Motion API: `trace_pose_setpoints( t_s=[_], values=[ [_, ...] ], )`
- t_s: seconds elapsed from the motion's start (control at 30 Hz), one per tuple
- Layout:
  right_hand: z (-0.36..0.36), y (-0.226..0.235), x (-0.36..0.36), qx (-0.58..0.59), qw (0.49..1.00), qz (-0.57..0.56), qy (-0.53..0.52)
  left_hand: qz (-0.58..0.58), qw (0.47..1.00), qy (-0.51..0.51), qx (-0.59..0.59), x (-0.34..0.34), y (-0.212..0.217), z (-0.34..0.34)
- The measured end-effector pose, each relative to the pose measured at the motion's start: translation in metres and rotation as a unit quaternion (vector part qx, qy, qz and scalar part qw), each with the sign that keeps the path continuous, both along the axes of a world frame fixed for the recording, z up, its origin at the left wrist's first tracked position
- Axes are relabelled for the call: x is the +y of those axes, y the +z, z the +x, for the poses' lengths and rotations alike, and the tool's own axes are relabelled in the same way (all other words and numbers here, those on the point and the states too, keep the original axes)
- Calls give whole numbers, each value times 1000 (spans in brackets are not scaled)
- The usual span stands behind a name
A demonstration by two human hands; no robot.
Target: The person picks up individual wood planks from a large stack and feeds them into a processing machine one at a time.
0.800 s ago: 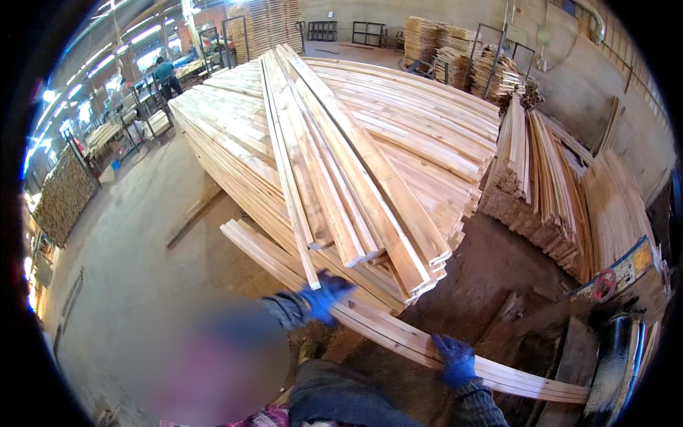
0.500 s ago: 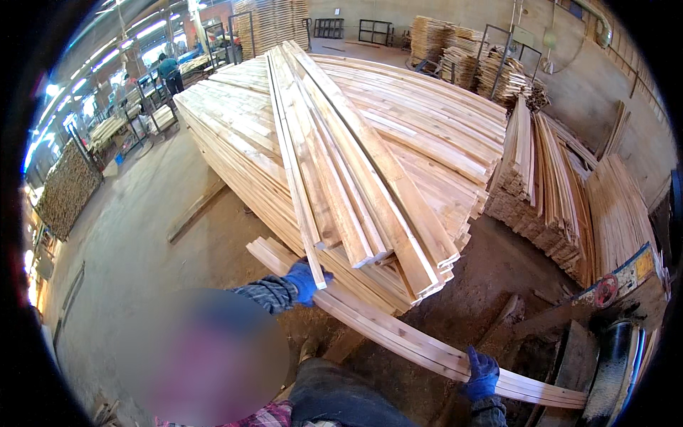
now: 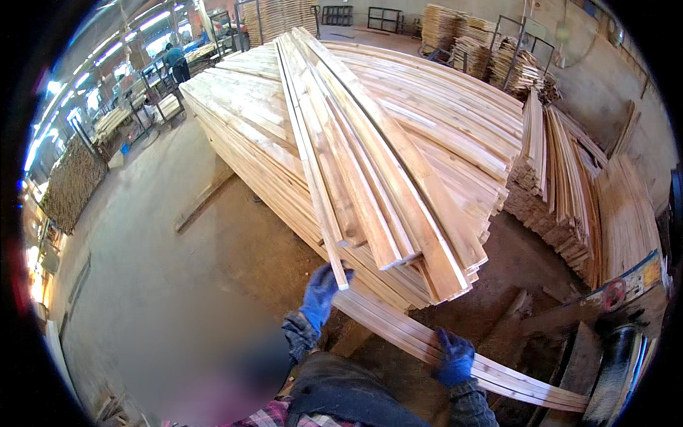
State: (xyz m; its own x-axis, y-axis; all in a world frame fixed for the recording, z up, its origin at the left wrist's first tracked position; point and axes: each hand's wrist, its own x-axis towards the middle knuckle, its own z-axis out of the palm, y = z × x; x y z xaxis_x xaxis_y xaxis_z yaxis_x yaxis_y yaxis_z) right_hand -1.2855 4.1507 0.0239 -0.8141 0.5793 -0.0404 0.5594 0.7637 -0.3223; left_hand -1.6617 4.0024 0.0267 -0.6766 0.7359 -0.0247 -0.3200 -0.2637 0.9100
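Several long, pale wooden strips (image 3: pixel 398 329) lie together in a bundle that slopes down to the right in front of me. My right hand (image 3: pixel 454 358), in a blue glove, is closed around the bundle right of its middle. At its left end is my blue-gloved left hand (image 3: pixel 319 295), fingers curled against the wood. The end of a narrow stick (image 3: pixel 334 263), jutting from the stack, partly hides those fingers. The bundle's right end meets a dark cylindrical machine part (image 3: pixel 613 370). Beyond my hands, several loose boards (image 3: pixel 380 192) fan out over the stack.
The big timber stack (image 3: pixel 242 171) fills the middle. More stacked strips (image 3: pixel 562 206) stand at right, beside a machine with a red handwheel (image 3: pixel 613 293). A beam (image 3: pixel 204 203) lies on the floor at left. A person (image 3: pixel 176 62) stands far off at left.
My left hand has moved right to the bundle's left end, which earlier stuck out beyond it. My right hand has shifted left along the strips. The view has swung slightly.
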Motion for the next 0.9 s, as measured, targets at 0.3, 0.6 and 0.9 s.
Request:
trace_pose_setpoints(
  t_s=[0.3, 0.6, 0.9],
  values=[
    [-58, 31, -50, 154, 986, -5, -68, -21, 988, 41, -151, 42, 83, -29],
    [-228, 56, -103, 460, 758, -444, -128, -20, 987, 6, -159, 82, 69, -157],
    [-342, 103, -90, 626, 598, -440, -237, 47, 880, -253, -399, 68, 77, -139]
  ],
)
